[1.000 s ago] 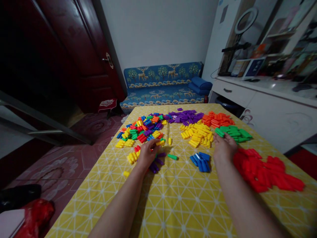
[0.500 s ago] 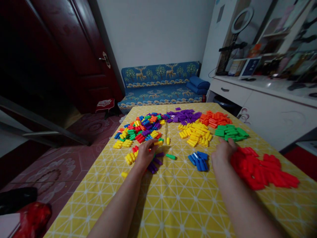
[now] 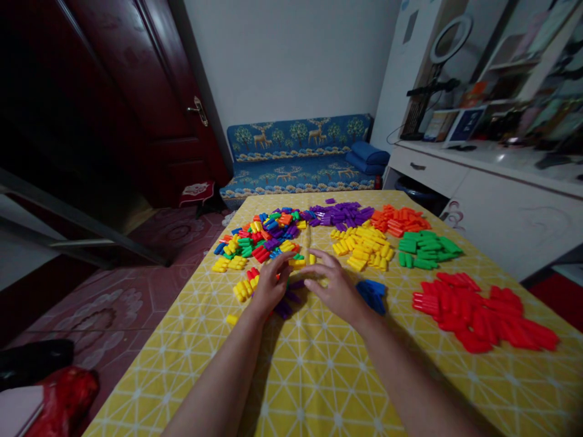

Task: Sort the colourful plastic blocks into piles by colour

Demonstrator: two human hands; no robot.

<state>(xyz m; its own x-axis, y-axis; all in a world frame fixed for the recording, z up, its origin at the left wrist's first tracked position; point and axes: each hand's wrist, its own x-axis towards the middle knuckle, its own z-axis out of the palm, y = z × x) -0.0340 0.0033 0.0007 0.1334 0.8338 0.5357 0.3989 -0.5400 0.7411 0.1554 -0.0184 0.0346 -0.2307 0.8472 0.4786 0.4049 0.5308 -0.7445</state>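
My left hand [image 3: 272,285] hovers at the left-centre of the table, fingers curled, with thumb and forefinger apart. A yellow plastic piece [image 3: 297,263] lies just beyond its fingertips. Beneath and beside this hand are purple pieces [image 3: 283,308], partly hidden, and a small yellow cluster [image 3: 243,290]. Opposite it, my right hand [image 3: 336,288] points leftward with fingers spread and nothing visible between them. Blue pieces [image 3: 372,294] lie beside the right wrist, partly covered by it. Another small yellow piece [image 3: 312,259] sits near the right fingertips.
A mixed-colour pile [image 3: 262,233] lies at the back left. Sorted piles stand to the right: purple [image 3: 341,213], yellow [image 3: 364,247], orange [image 3: 398,220], green [image 3: 428,247] and red [image 3: 483,312]. The patterned tablecloth [image 3: 314,388] covers the table; a sofa [image 3: 296,164] is behind.
My right hand has moved left from beside the green and red piles to face my left hand. The loose green piece there is now hidden. My left hand has barely moved.
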